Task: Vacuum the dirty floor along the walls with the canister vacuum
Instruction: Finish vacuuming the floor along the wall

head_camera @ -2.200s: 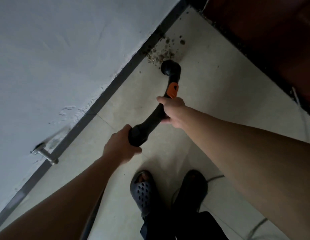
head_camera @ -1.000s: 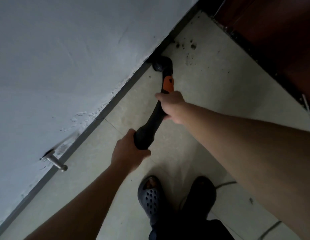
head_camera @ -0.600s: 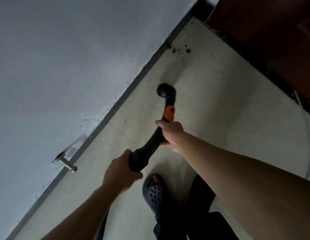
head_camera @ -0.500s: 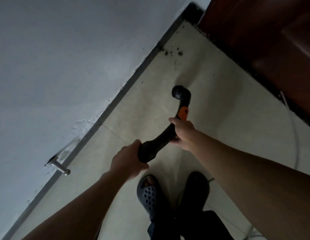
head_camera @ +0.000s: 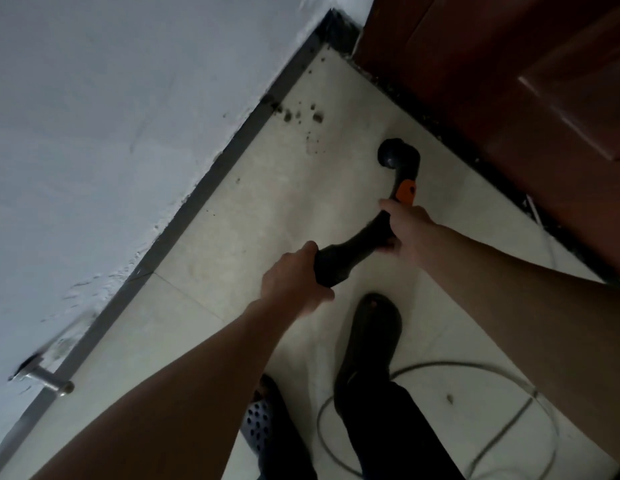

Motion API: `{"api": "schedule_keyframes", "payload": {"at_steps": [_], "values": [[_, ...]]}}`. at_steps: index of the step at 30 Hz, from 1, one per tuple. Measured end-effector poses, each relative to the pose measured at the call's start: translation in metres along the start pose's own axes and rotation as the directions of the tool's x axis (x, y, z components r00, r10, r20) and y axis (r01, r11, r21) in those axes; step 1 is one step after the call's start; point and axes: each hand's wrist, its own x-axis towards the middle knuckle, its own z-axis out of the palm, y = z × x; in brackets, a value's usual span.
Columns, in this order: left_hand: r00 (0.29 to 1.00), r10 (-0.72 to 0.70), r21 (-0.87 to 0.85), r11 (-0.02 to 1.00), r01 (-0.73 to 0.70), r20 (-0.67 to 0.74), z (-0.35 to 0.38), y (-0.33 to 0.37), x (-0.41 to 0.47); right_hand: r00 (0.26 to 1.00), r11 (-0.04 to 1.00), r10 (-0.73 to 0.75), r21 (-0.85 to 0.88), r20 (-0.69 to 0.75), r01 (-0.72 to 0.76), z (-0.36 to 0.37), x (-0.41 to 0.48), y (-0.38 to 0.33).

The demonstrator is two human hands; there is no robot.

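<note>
I hold a black vacuum wand [head_camera: 357, 247] with an orange button [head_camera: 405, 192] in both hands. My left hand [head_camera: 294, 278] grips its thick rear end; my right hand [head_camera: 405, 226] grips the curved part just behind the orange button. The round black nozzle [head_camera: 395, 157] points down at the pale tiled floor [head_camera: 267, 209], to the right of a patch of dark dirt specks [head_camera: 301, 116] lying beside the dark baseboard [head_camera: 232, 147] near the corner.
A white wall [head_camera: 111, 116] runs along the left, with a metal door stopper [head_camera: 49, 382] low on it. A brown wooden door [head_camera: 509, 98] fills the upper right. A grey cord [head_camera: 440, 368] loops on the floor around my feet in dark sandals [head_camera: 370, 337].
The nozzle swept along the baseboard, clearing much of the dirt, then pulled back and swung right, away from the wall. My right foot has stepped forward and a cord loop has come into view.
</note>
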Motion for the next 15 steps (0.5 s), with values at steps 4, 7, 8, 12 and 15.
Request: {"api": "schedule_keyframes", "payload": {"at_steps": [4,7,8,12,15], "values": [[0.998,-0.039,-0.088,0.996,0.034,-0.049,-0.023,0.008,0.009,0.996,0.996,-0.060,-0.064,0.066,0.064,0.014,-0.004,-0.041],[0.989,-0.106,-0.113,0.989,0.095,-0.099,-0.034,-0.005,0.001,0.989,0.990,-0.071,-0.110,0.130,0.086,0.042,-0.015,-0.053],[0.985,-0.127,-0.112,0.987,0.114,-0.113,-0.037,-0.011,-0.002,0.985,0.988,-0.073,-0.120,0.153,0.092,0.052,-0.019,-0.054],[0.966,-0.198,-0.126,0.976,0.179,-0.165,-0.051,-0.031,-0.010,0.968,0.985,-0.083,-0.128,0.236,0.116,0.084,-0.029,-0.056],[0.954,-0.235,-0.160,0.965,0.207,-0.185,-0.053,-0.039,-0.017,0.956,0.978,-0.091,-0.155,0.278,0.138,0.099,-0.035,-0.059]]}}
